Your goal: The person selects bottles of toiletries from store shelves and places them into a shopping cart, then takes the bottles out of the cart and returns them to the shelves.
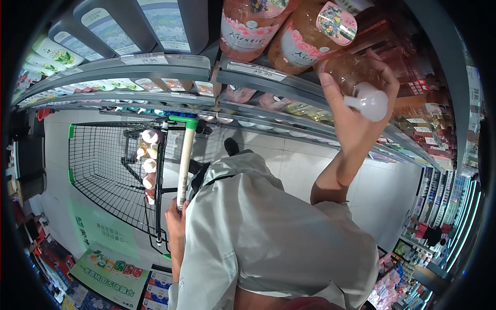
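My right hand [350,126] is wrapped around a clear pump bottle [350,73] of amber-pink liquid, thumb on one side and fingers on the other. Its white pump head [372,102] points towards me. The bottle is at the shelf edge, beside two large Kustie bottles, a pink one [248,35] and an amber one [296,46]; whether its base touches the shelf is hidden. Low on my left, my left hand [176,219] grips the near end of the pale handle [186,159] of a shopping cart [102,170].
Several pump bottles [150,166] stand in a row inside the cart near its handle. Grey bottles [166,23] fill the shelf on the left. A price-tag rail [263,73] runs along the shelf front. Tiled floor [298,155] lies below, and a person [428,232] is far off right.
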A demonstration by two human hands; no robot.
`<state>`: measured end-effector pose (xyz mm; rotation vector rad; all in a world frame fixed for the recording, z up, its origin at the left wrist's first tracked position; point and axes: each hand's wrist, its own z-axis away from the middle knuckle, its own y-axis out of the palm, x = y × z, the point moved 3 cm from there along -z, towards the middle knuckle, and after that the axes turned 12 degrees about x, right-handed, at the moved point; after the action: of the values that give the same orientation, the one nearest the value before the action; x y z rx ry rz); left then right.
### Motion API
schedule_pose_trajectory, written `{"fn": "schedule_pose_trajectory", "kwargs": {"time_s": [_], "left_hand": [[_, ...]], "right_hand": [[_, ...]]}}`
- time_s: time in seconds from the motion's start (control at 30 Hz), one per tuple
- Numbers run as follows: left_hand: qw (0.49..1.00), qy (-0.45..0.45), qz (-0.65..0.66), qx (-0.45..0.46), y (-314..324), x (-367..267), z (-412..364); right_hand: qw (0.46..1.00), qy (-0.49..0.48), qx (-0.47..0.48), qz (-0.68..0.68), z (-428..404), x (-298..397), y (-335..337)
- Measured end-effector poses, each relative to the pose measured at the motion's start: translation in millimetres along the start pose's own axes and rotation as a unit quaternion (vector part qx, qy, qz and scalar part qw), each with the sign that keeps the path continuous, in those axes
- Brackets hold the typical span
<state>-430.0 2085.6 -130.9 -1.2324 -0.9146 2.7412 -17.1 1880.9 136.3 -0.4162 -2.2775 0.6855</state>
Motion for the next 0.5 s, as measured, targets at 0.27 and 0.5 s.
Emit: {"fn": "schedule_pose_trajectory", "kwargs": {"time_s": [0.27,0.5], "left_hand": [[0.999,-0.021,0.026,0.013,0,0,0],[0.999,0.040,-0.009,0.026,-15,-18,-3]], "right_hand": [[0.991,-0.030,-0.129,-0.028,14,-5,-7],[0.971,-0.095,-0.186,-0.117,37,6,-49]]}}
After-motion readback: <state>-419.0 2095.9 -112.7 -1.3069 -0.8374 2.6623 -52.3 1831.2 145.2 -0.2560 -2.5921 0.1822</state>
